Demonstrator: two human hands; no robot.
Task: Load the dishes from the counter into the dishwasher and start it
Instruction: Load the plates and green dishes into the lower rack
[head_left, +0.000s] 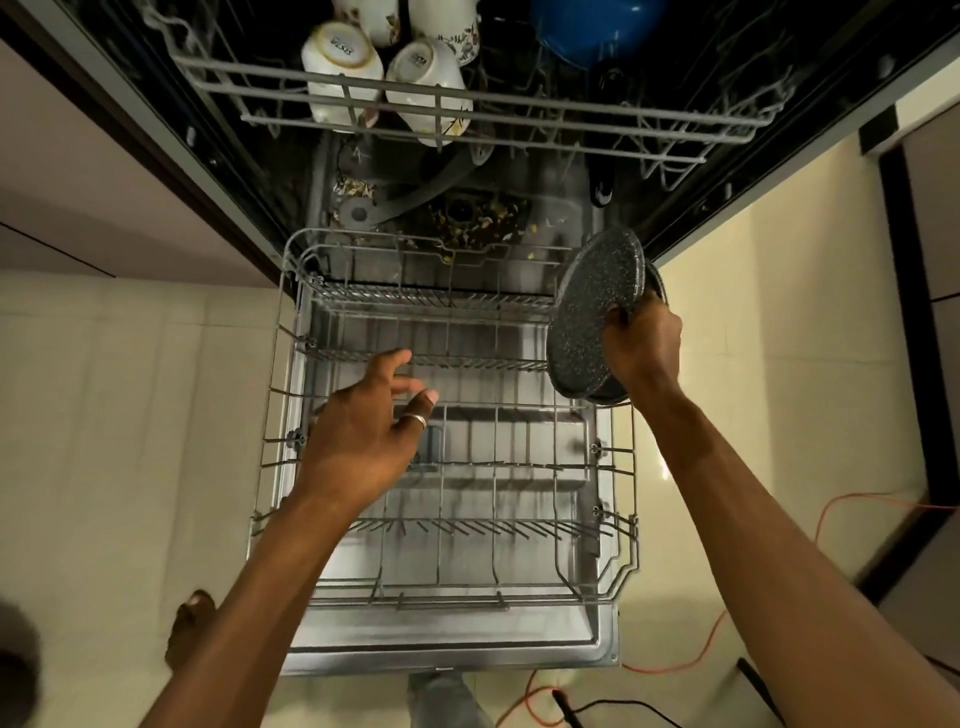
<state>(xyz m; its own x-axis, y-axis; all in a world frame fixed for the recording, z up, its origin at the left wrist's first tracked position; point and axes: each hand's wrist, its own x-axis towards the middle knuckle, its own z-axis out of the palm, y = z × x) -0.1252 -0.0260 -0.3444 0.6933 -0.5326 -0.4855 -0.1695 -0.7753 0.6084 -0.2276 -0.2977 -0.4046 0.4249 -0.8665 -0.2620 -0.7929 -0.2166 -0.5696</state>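
1. Already, mugs (340, 78) and a blue bowl (587, 26) are sitting in the upper rack (519, 111)
2. Right hand (641, 345) is gripping speckled plates (592, 322) on edge above the lower rack's (467, 597) right side
3. Left hand (358, 431) is hovering open-fingered over that rack, holding nothing
4. Slotting and starting are looking undone

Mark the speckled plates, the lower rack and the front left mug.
speckled plates (587, 322), head view, face of the nearer plate.
lower rack (452, 597), head view, its front rim wire.
front left mug (340, 52), head view, its upturned base.
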